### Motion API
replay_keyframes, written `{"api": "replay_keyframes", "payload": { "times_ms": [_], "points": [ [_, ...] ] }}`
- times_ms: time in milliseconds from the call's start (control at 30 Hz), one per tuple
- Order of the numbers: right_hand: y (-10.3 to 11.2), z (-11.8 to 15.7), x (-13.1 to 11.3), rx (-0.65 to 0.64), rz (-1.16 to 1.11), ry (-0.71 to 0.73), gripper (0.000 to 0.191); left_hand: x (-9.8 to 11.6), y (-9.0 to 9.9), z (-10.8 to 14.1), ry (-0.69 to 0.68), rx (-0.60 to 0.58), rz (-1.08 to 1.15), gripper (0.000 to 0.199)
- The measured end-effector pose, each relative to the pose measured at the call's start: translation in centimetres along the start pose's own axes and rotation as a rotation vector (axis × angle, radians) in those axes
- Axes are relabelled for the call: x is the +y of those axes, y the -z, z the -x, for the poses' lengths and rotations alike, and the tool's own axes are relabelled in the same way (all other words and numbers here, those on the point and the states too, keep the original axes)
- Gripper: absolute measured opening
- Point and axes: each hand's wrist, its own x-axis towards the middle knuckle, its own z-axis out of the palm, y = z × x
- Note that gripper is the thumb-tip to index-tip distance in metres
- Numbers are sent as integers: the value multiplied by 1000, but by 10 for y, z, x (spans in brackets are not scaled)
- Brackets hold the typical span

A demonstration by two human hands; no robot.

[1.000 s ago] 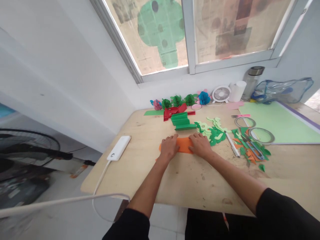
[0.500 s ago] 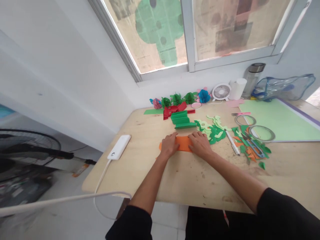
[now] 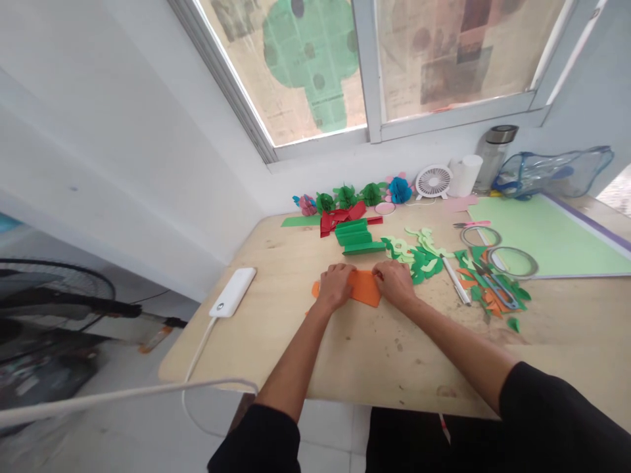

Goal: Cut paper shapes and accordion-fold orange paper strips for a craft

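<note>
An orange paper strip [image 3: 365, 289] lies on the wooden table between my two hands. My left hand [image 3: 336, 288] rests on its left part, fingers curled over the far edge. At the right end, my right hand [image 3: 394, 281] has its fingers pressed together at the paper's far right edge. Pleated green paper [image 3: 357, 238] sits just beyond the hands, with folded red paper [image 3: 341, 219] behind it. More orange paper [image 3: 315, 290] shows to the left of my left hand.
Light and dark green scraps [image 3: 424, 257], a white pen [image 3: 456, 281] and blue-handled scissors [image 3: 500, 289] lie to the right. Paper flowers [image 3: 346, 197] and a small fan [image 3: 434, 181] stand by the wall. A white power bank [image 3: 233, 293] with a cable is at left.
The orange strip's right end has turned slightly towards me, showing more of its near corner. My right hand's fingers have drawn in at its far edge. The view has shifted slightly.
</note>
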Motion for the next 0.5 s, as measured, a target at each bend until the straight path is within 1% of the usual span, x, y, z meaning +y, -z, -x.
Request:
{"api": "replay_keyframes", "payload": {
  "times_ms": [100, 167, 367, 500],
  "points": [
    [2, 2, 0, 13, -15, 18, 21, 3, 1, 1, -37, 19, -3, 58],
    [3, 2, 0, 25, -23, 36, 22, 4, 3, 0, -69, 37, -2, 57],
    [9, 2, -5, 63, -43, 106, 23, 8, 5, -3, -137, 140, 32, 35],
    [11, 6, -9, 79, -60, 149, 22, 11, 4, -4, -156, 182, 65, 20]
  ]
}}
